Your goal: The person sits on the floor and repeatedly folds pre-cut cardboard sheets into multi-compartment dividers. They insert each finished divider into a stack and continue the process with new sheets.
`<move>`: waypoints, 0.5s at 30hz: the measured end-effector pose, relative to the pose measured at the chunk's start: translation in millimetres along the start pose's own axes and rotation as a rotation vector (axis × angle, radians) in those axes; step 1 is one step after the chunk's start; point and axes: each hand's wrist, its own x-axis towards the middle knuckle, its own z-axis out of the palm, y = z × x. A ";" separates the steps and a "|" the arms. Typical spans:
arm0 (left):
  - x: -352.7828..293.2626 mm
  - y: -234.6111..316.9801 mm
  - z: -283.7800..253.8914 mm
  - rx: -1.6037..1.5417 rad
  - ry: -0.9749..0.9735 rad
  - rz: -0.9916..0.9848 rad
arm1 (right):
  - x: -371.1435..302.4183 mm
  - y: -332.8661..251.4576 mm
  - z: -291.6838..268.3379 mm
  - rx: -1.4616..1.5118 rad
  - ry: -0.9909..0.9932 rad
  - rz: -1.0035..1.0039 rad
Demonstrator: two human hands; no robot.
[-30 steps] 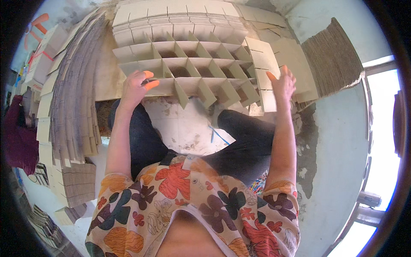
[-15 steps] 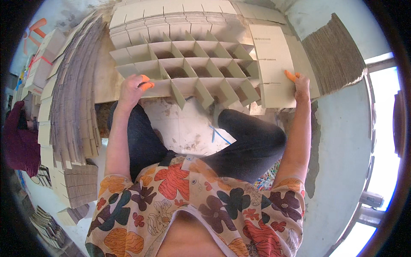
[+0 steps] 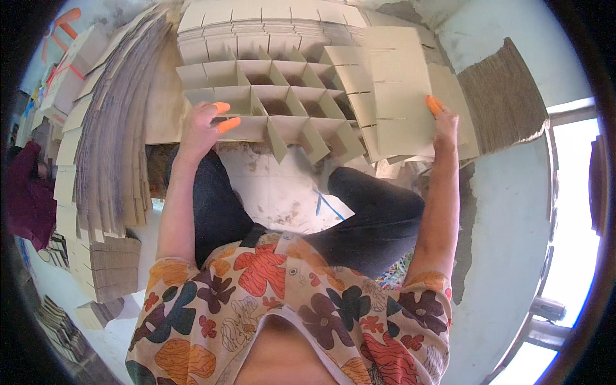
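Note pale wall (image 3: 500, 231) filling the right side, with darker patches low down. See floral-print shirt (image 3: 289, 308) across the lower middle, with dark trousers (image 3: 215, 212) beyond, knees wide apart. Find long stack of slotted cardboard (image 3: 115, 128) along the left. Record cardboard grid (image 3: 289, 127) straight ahead, between both hands: upright strips crossing into open cells, nearest partitions projecting toward the knees. Find flat stack of pale slotted pieces (image 3: 269, 13) just behind the grid. Note brown-edged cardboard stack (image 3: 504, 99) at far right, near the wall.

Place pale slotted panel (image 3: 401, 90) at the right of the grid, standing apart from the left hand. See slotted strip (image 3: 351, 83) slanting between panel and grid, overlapping the grid's right end.

Log right hand (image 3: 446, 125) as closed at the panel's right edge, pinching it between thumb and fingers. Log left hand (image 3: 204, 128) as half open at the grid's near-left corner, with thumb and forefinger parted; cannot tell whether touching cardboard. Note orange finger covers (image 3: 228, 124) on both hands. Lastly, see thin blue strip (image 3: 333, 205) on the floor between the knees.
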 end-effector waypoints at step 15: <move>-20.0 -26.5 -33.1 0.008 0.013 -0.033 | -128.3 -108.4 191.4 -0.278 -0.424 -0.623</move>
